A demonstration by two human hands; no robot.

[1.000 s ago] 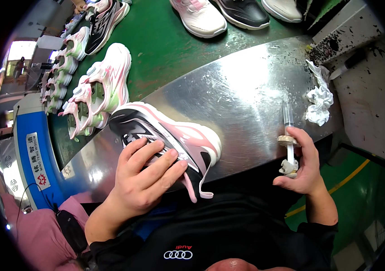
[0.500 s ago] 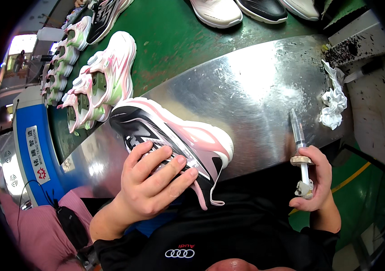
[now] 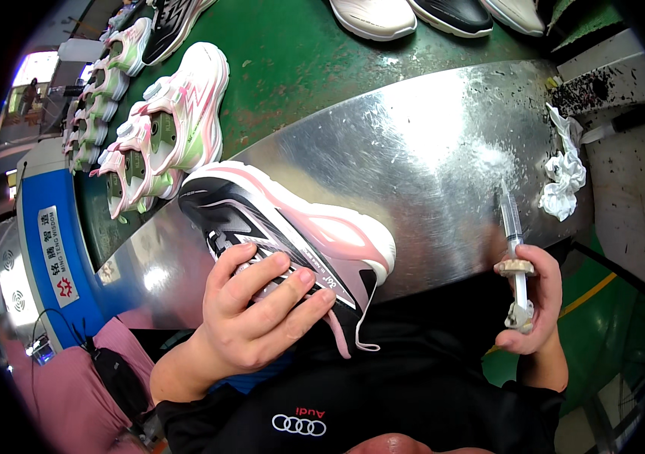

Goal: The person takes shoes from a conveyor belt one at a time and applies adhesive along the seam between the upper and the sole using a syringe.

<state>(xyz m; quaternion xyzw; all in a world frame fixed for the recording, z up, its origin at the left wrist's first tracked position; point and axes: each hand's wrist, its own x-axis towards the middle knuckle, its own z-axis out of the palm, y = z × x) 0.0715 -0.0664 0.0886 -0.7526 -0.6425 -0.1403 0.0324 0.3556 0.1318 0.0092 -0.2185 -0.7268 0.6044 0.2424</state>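
Observation:
A black, pink and white sneaker [image 3: 315,234] lies on its side on the metal plate, its sole edge facing away from me and its toe to the far left. My left hand [image 3: 258,321] is wrapped over its upper near the laces, gripping it. Two pink pull loops hang from the heel end. Well to the right, apart from the shoe, my right hand [image 3: 538,306] holds a clear syringe [image 3: 511,219]. Its tip points away from me over the plate, and the thumb is by the plunger end, which has whitish residue on it.
The shiny metal plate [image 3: 337,151] borders a green surface [image 3: 277,83]. Pink, white and green shoes [image 3: 186,106] line the left side; beige and black shoes [image 3: 451,15] stand at the back. Crumpled white tissue [image 3: 563,181] lies at right. A person in pink [image 3: 65,386] is at left.
The right hand and syringe appear slightly farther right. The sneaker stays in the left hand's grip with almost no movement, and the whole view has shifted a little.

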